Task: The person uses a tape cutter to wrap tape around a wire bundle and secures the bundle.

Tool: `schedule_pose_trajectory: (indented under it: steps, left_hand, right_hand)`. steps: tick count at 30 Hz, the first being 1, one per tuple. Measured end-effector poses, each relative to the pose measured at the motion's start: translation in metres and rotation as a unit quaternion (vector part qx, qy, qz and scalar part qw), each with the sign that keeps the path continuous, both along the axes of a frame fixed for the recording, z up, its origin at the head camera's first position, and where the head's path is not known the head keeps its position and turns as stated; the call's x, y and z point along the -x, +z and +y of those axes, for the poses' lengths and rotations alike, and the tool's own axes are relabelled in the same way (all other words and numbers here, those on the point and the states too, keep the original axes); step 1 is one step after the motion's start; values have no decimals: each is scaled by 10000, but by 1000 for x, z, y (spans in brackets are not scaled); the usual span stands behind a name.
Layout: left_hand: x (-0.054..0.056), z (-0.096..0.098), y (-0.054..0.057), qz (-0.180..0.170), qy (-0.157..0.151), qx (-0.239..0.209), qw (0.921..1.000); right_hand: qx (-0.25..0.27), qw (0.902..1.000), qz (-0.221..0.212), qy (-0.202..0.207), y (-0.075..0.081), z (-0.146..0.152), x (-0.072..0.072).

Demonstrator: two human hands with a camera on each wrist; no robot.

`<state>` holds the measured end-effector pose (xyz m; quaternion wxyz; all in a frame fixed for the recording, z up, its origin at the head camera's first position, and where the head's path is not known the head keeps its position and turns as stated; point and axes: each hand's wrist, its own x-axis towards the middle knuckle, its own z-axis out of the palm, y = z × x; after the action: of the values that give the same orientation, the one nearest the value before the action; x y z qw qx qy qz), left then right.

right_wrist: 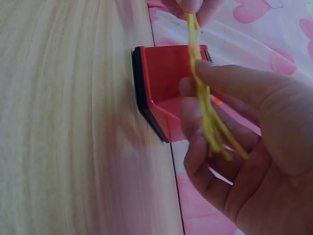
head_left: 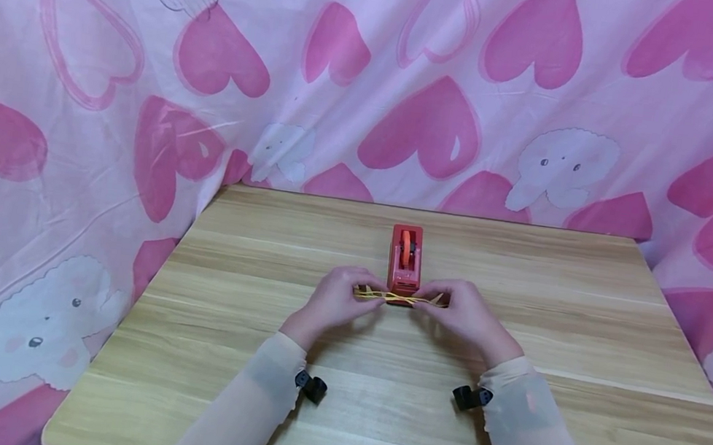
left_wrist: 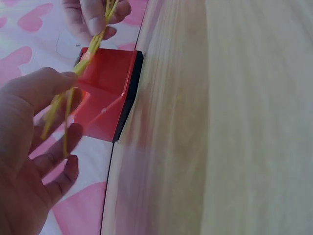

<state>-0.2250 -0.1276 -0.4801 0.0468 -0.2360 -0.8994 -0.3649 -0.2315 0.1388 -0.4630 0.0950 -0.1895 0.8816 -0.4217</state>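
A bunch of thin yellow rubber bands (head_left: 399,298) is stretched sideways between the two hands. My left hand (head_left: 336,297) pinches its left part between thumb and fingers, and loose ends hang past the thumb in the left wrist view. The right hand (head_left: 465,316) pinches the other part, with several yellow ends (right_wrist: 210,122) fanning out over its curled fingers. Just behind the bands stands a red tape dispenser (head_left: 404,281) with a black base, its near end overlapped by them in the head view. An orange roll (head_left: 406,246) sits inside it.
Everything is over a light wood-grain table (head_left: 374,415). A pink curtain (head_left: 342,118) with hearts and cartoon animals hangs along the table's back and left edges. Small black cameras (head_left: 311,386) are strapped at both wrists over pale sleeves.
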Motion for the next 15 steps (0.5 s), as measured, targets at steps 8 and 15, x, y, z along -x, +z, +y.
schedule_pose_trajectory:
  steps: [8, 15]
  left_hand:
    - [3, -2, -1, -267, -31, 523, 9983]
    - [6, -1, -7, -289, -42, 940, 9951]
  right_hand:
    - [-547, 9981, -278, 71, -5, 4, 0]
    - [-848, 9961, -120, 191, -9, 3, 1]
